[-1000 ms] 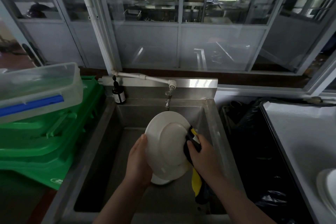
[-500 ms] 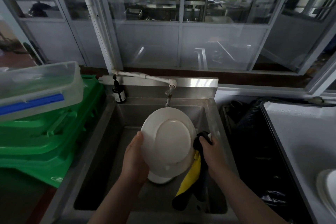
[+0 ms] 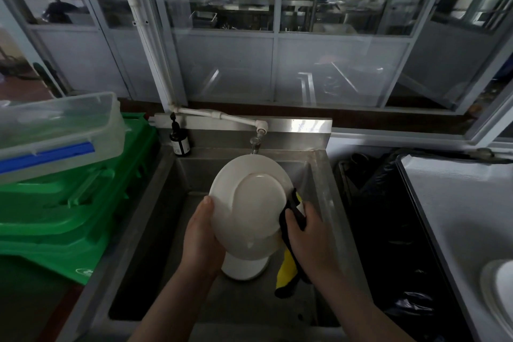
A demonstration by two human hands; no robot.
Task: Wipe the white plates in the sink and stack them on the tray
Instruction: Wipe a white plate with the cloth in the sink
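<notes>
Round white ceramic plate [image 3: 249,208] held tilted over the stainless steel sink [image 3: 319,175], underside up. Left hand [image 3: 201,236] grips its left rim. Right hand [image 3: 308,233] pinches a black-and-yellow cloth [image 3: 287,266] against its right edge. Another white plate [image 3: 244,268] lies below in the basin.

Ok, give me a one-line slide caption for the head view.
Left hand holds a white plate over the sink while the right hand wipes its edge with a cloth.
</notes>
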